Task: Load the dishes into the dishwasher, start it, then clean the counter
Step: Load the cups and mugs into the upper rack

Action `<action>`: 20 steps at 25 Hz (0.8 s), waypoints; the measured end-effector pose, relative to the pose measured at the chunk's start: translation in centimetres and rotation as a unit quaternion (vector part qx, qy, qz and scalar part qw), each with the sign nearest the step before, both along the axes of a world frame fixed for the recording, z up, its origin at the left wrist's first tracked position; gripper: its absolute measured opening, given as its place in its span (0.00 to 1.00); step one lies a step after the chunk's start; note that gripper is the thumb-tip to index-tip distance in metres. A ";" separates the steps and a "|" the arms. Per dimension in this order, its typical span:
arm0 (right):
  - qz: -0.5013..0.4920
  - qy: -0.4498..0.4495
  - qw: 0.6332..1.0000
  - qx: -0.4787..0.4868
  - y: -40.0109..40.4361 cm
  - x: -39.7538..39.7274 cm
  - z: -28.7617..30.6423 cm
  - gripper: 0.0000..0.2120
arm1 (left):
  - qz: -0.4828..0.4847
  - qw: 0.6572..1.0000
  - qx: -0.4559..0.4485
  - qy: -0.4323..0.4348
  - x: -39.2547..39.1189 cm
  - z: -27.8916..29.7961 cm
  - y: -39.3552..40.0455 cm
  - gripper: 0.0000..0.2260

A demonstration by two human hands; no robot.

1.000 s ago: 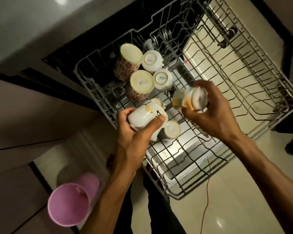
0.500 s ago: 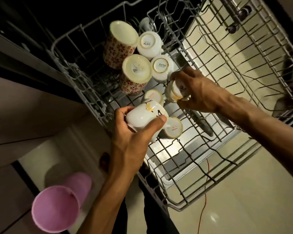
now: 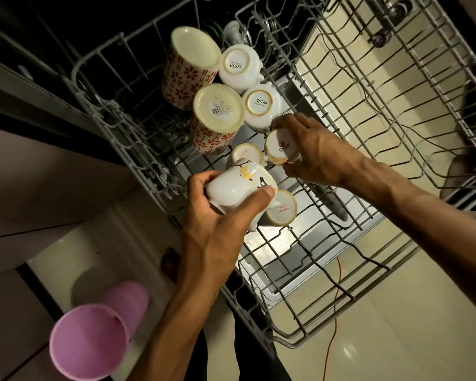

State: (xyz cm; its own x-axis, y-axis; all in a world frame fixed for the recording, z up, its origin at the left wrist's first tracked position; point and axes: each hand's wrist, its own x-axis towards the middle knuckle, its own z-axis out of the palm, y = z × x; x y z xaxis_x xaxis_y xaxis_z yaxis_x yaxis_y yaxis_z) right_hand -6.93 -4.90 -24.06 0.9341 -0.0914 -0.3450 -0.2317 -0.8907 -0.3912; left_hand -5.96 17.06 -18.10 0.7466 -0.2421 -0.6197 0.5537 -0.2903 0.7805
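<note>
While the wire rack point(image 3: 368, 111) stands pulled out, the left hand point(image 3: 217, 229) grips a white bird-print mug point(image 3: 239, 185) over the rack's left section, its long axis near horizontal and its base pointing left. The right hand point(image 3: 316, 152) pinches a small cup point(image 3: 282, 148), base tilted up toward the camera, beside the inverted cups.
</note>
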 end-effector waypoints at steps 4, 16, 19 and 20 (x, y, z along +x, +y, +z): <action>0.001 -0.018 1.000 0.002 0.1 -0.6 -0.7 0.38 | -0.013 1.000 -0.005 0.005 -0.4 0.0 -0.1 0.31; -0.414 -0.101 0.797 0.428 9.5 -11.1 7.9 0.25 | -0.036 0.995 0.000 0.098 -2.5 -0.7 -2.7 0.32; -0.430 -0.105 0.807 0.392 11.8 -12.3 7.3 0.38 | -0.059 0.981 -0.007 0.184 -3.7 -0.7 -4.1 0.25; -0.434 -0.100 0.824 0.350 11.7 -12.4 7.0 0.42 | -0.071 0.976 -0.010 0.208 -4.2 -0.6 -4.5 0.23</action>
State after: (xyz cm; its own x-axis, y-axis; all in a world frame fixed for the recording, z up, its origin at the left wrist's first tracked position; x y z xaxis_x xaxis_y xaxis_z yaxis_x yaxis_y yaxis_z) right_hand -19.29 6.84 -17.11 0.6663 -0.5996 -0.4434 -0.5307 0.0365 -0.8468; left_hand -10.14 12.61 -18.73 0.3900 -0.3401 -0.8557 0.7789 -0.3739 0.5035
